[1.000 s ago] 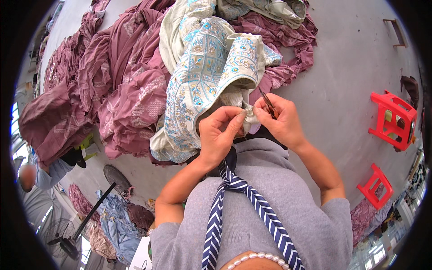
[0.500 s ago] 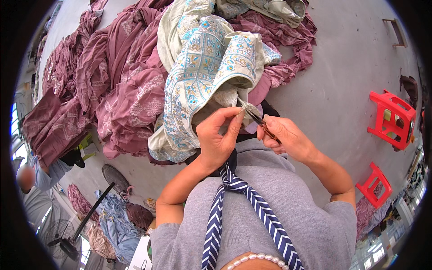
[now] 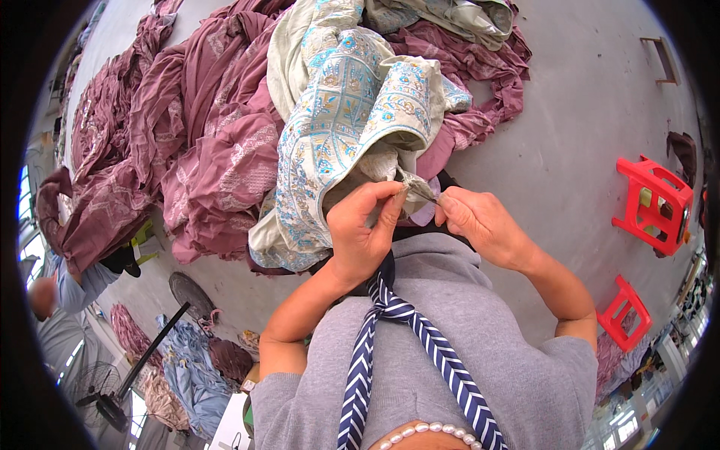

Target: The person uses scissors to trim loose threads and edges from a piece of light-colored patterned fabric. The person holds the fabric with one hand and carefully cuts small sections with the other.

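My left hand (image 3: 364, 229) pinches the edge of a pale cloth patterned in blue and gold (image 3: 330, 127) between thumb and forefinger. That cloth is draped in folds over my lap and beyond it. In my right hand (image 3: 484, 225) are small dark thread snips (image 3: 427, 196), seen nearly edge-on, their slim tips pointing toward the pinched edge. The fingers hide most of their handle. Whether the tips touch the fabric, I cannot tell.
Mauve patterned cloth (image 3: 217, 150) lies heaped on the left and beyond. Two red plastic stools (image 3: 652, 202) stand on the grey floor (image 3: 570, 112) to the right. At far left another person's sleeve (image 3: 82, 285) shows beside the heap. A fan (image 3: 109, 409) stands lower left.
My right hand has turned and shifted slightly right and up, so the snips show thinner. My left hand keeps its pinch. At far left, the mauve cloth by the other person has been lifted and bunched.
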A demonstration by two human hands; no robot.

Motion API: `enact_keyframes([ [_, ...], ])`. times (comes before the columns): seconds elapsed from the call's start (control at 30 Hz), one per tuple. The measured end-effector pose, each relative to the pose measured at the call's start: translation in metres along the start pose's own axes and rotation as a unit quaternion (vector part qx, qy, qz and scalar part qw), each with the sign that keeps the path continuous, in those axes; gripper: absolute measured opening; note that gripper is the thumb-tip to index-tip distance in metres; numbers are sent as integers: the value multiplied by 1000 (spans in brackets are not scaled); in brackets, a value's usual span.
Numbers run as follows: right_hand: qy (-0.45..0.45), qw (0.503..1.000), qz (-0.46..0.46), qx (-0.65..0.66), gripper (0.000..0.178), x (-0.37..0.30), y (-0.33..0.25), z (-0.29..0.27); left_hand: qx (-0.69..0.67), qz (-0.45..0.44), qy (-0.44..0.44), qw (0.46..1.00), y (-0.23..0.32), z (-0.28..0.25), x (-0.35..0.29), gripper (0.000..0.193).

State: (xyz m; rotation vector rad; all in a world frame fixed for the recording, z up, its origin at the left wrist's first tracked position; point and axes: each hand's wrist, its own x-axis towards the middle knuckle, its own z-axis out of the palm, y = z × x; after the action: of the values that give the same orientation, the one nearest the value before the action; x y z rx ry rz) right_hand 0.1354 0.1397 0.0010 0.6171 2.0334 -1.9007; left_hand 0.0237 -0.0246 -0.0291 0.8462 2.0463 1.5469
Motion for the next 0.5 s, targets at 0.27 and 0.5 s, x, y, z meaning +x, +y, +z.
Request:
enact_keyframes([
  [0.27,39,990,-47,-126,31,2,-2,1,64,70,-16,995,1,-4,2,10],
  [0.5,42,987,-152,-43,28,8,4,6,-4,8,-19,1000,-3,-1,-4,11],
])
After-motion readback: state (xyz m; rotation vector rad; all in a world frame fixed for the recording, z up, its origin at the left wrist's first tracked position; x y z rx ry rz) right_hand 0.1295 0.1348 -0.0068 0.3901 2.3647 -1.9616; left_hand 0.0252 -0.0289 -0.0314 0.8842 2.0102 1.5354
